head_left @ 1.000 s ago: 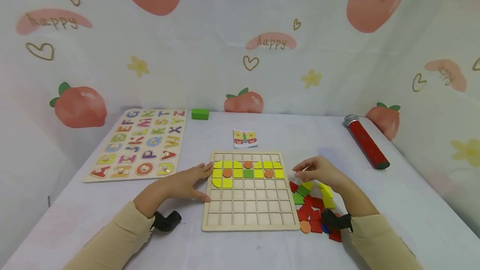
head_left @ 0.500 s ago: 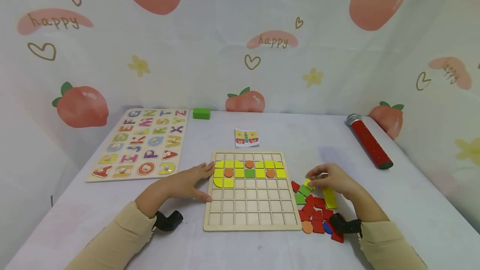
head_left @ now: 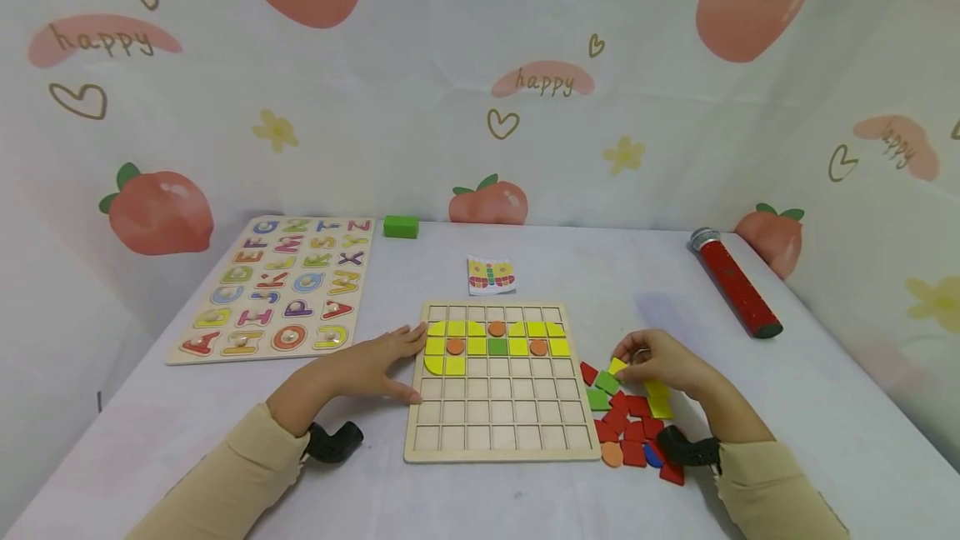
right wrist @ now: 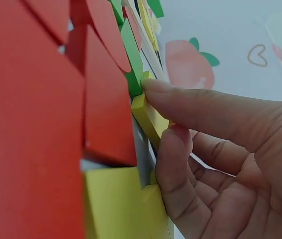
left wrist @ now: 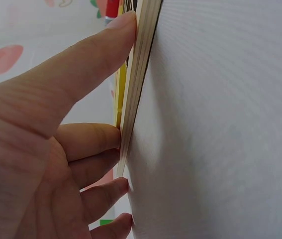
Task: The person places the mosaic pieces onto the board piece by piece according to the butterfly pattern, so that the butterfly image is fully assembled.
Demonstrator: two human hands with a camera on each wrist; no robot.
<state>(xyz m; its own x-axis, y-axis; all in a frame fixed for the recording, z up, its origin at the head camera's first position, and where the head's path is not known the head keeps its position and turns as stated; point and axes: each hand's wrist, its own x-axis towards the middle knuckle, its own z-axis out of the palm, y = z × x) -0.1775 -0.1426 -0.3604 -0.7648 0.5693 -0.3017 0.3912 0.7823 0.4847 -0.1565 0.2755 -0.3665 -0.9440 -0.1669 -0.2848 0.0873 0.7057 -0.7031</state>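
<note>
My left hand [head_left: 363, 372] rests against the left edge of a wooden grid board [head_left: 504, 440], thumb and fingers stretched along the rim. Yellow tiles [head_left: 455, 366], orange discs [head_left: 497, 328] and one green square [head_left: 497, 347] fill part of its upper rows. To the right of the board, my right hand [head_left: 667, 363] pinches a yellow tile [right wrist: 149, 119] between thumb and index finger, low over the loose pieces. A green tile [right wrist: 132, 59] touches or nearly touches it. Red tiles [head_left: 633, 430] and more yellow ones [head_left: 659, 402] lie under and beside the hand.
Behind the board lies a small butterfly picture card [head_left: 491, 276]. An alphabet puzzle board [head_left: 251, 298] sits at the back left, near a green block [head_left: 401, 227]. A red microphone [head_left: 738, 286] lies at the right. An orange disc [head_left: 612, 454] is by the board's lower right corner.
My right hand has moved down and slightly right from beside the board to the loose pieces, and its fingers have closed on a yellow tile. My left hand stays at the board's edge.
</note>
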